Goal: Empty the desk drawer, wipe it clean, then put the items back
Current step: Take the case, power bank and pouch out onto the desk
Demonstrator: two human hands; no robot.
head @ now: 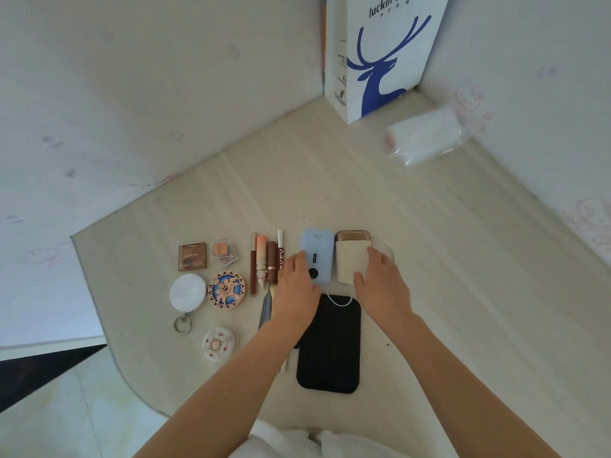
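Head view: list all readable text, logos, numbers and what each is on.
"luckin co", cut off by the top edge: on the white paper bag, above a blue deer logo.
"KEV", partly hidden by the left hand: on the slim brown tube.
Small print down the bag's side panel: too small to read.
Lettering on the brown eyeshadow palette: blurred, unreadable.
Markings on the blue device: icons only, unreadable.

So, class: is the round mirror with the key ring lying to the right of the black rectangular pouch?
No, the round mirror lies left of the black pouch.
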